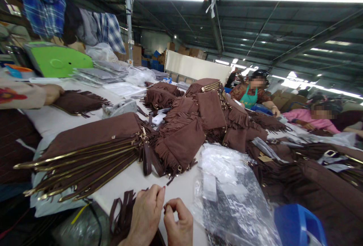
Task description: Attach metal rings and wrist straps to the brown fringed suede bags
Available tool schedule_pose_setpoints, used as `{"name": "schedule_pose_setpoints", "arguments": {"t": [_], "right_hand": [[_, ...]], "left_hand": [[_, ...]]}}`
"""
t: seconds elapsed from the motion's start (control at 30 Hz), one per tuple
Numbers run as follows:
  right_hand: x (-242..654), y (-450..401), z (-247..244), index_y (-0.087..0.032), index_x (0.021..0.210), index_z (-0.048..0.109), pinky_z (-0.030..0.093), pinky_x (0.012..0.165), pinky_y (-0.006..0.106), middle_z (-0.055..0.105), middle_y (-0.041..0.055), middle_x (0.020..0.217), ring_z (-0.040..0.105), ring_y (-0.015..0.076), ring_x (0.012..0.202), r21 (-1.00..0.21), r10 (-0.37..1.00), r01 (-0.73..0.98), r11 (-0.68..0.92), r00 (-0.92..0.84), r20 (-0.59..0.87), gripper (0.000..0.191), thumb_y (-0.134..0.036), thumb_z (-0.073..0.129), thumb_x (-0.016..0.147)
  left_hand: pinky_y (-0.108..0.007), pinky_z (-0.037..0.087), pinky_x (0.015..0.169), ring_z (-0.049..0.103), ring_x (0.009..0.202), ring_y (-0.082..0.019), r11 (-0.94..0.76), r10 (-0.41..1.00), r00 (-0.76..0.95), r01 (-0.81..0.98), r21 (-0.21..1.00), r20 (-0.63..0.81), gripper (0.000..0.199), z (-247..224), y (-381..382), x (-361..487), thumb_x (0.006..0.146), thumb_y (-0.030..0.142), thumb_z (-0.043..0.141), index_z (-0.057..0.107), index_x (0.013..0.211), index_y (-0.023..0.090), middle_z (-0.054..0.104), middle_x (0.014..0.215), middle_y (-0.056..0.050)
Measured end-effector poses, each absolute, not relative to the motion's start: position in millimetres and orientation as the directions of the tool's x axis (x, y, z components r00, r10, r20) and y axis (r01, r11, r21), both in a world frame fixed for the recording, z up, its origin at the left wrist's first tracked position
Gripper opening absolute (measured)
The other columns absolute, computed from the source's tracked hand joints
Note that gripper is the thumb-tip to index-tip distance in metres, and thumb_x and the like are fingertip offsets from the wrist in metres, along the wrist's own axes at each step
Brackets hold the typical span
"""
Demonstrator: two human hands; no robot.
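Note:
At the near table edge, my left hand (147, 212) is closed with its fingers curled, and what they hold is hidden. Brown fringe (124, 207) from a fringed bag hangs beside and under that hand; most of the bag is out of sight. Close by on the right, my right hand (179, 220) is closed in a pinch, thumb against forefinger. Something tiny and dark shows at the fingertips, too small to name. Just beyond my hands lies a brown fringed bag (181, 144) with gold rings. A stack of brown zippered pouches (93, 132) sits to the left.
A heap of brown fringed bags (211, 110) covers the table's middle. Clear plastic bags (232, 193) lie right of my hands, near a blue plastic container (297, 223). At left, another person's hand (52, 94) touches a fringed bag. Two co-workers sit at the far right.

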State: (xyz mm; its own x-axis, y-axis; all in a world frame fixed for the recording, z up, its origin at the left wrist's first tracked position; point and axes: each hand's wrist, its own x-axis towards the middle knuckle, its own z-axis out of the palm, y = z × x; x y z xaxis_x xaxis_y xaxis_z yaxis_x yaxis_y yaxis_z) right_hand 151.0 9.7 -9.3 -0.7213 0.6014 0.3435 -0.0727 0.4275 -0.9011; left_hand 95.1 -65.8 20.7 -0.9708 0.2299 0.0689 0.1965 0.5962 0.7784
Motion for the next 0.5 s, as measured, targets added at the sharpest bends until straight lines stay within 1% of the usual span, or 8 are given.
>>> {"name": "schedule_pose_setpoints", "arguments": {"t": [0.07, 0.13, 0.2, 0.27, 0.33, 0.4, 0.43, 0.5], "right_hand": [[149.7, 6.9, -9.3, -0.021, 0.06, 0.051, 0.038, 0.058, 0.022, 0.055, -0.004, 0.057, 0.051, 0.0111, 0.055, -0.873, 0.582, -0.107, 0.475, -0.706, 0.404, 0.019, -0.013, 0.043, 0.075], [148.5, 5.7, -8.8, -0.021, 0.061, 0.049, 0.038, 0.058, 0.022, 0.053, -0.0043, 0.057, 0.051, 0.0104, 0.056, -0.836, 0.545, -0.154, 0.527, -0.694, 0.471, 0.02, -0.01, 0.043, 0.076], [147.5, 5.9, -6.2, -0.021, 0.064, 0.049, 0.038, 0.061, 0.022, 0.052, -0.004, 0.06, 0.05, 0.0105, 0.059, -0.782, 0.481, -0.221, 0.582, -0.682, 0.551, 0.019, -0.008, 0.044, 0.077], [146.5, 6.9, -1.2, -0.021, 0.069, 0.053, 0.039, 0.066, 0.024, 0.054, -0.0019, 0.068, 0.051, 0.0117, 0.067, -0.744, 0.414, -0.298, 0.598, -0.68, 0.605, 0.018, -0.008, 0.044, 0.078], [145.8, 8.1, 4.1, -0.021, 0.076, 0.055, 0.042, 0.07, 0.026, 0.056, 0.0011, 0.08, 0.053, 0.0135, 0.076, -0.747, 0.357, -0.386, 0.541, -0.699, 0.619, 0.019, -0.008, 0.041, 0.079], [145.7, 9.5, 7.3, -0.021, 0.078, 0.055, 0.043, 0.069, 0.026, 0.057, 0.0021, 0.083, 0.054, 0.0142, 0.079, -0.795, 0.32, -0.443, 0.414, -0.747, 0.583, 0.019, -0.01, 0.039, 0.081], [145.9, 10.1, 7.8, -0.021, 0.077, 0.055, 0.044, 0.067, 0.026, 0.057, 0.0015, 0.081, 0.055, 0.0136, 0.075, -0.832, 0.313, -0.443, 0.335, -0.78, 0.541, 0.018, -0.012, 0.04, 0.082], [146.5, 11.1, 6.4, -0.021, 0.074, 0.054, 0.044, 0.06, 0.024, 0.055, -0.0012, 0.075, 0.054, 0.0097, 0.058, -0.908, 0.324, -0.391, 0.154, -0.848, 0.42, 0.017, -0.018, 0.041, 0.085]], "left_hand": [[-0.033, 0.032, 0.062, 0.046, 0.056, -0.021, 0.479, 0.2, -0.978, 0.047, 0.877, -0.057, 0.032, 22.2, -63.0, 94.4, 0.076, 0.048, 0.036, 0.045, 0.058, 0.024, 0.047, 0.048, -0.001], [-0.03, 0.032, 0.056, 0.041, 0.05, -0.017, 0.285, 0.229, -0.958, -0.105, 0.953, -0.174, 0.034, 27.0, -61.6, 93.8, 0.075, 0.052, 0.037, 0.044, 0.057, 0.023, 0.041, 0.046, 0.003], [-0.027, 0.03, 0.053, 0.036, 0.047, -0.013, 0.103, 0.268, -0.928, -0.242, 0.965, -0.261, 0.036, 33.0, -62.1, 93.5, 0.073, 0.053, 0.042, 0.044, 0.057, 0.021, 0.035, 0.045, 0.006], [-0.025, 0.029, 0.052, 0.034, 0.049, -0.011, -0.015, 0.29, -0.903, -0.335, 0.942, -0.317, 0.035, 37.5, -64.0, 93.1, 0.069, 0.051, 0.05, 0.044, 0.057, 0.019, 0.034, 0.047, 0.007], [-0.023, 0.03, 0.053, 0.034, 0.052, -0.009, -0.107, 0.307, -0.884, -0.399, 0.911, -0.351, 0.034, 39.1, -66.1, 92.2, 0.064, 0.047, 0.06, 0.045, 0.057, 0.018, 0.037, 0.051, 0.007], [-0.021, 0.031, 0.052, 0.034, 0.052, -0.008, -0.203, 0.351, -0.856, -0.465, 0.862, -0.379, 0.036, 38.5, -67.0, 90.9, 0.059, 0.044, 0.068, 0.045, 0.057, 0.017, 0.038, 0.053, 0.007], [-0.02, 0.032, 0.051, 0.034, 0.051, -0.007, -0.249, 0.383, -0.838, -0.5, 0.83, -0.39, 0.037, 37.9, -66.8, 90.3, 0.058, 0.043, 0.07, 0.044, 0.057, 0.017, 0.038, 0.052, 0.008], [-0.019, 0.029, 0.045, 0.033, 0.046, -0.006, -0.31, 0.432, -0.805, -0.557, 0.771, -0.407, 0.041, 37.8, -65.4, 89.6, 0.057, 0.044, 0.073, 0.042, 0.054, 0.017, 0.037, 0.048, 0.008]]}}
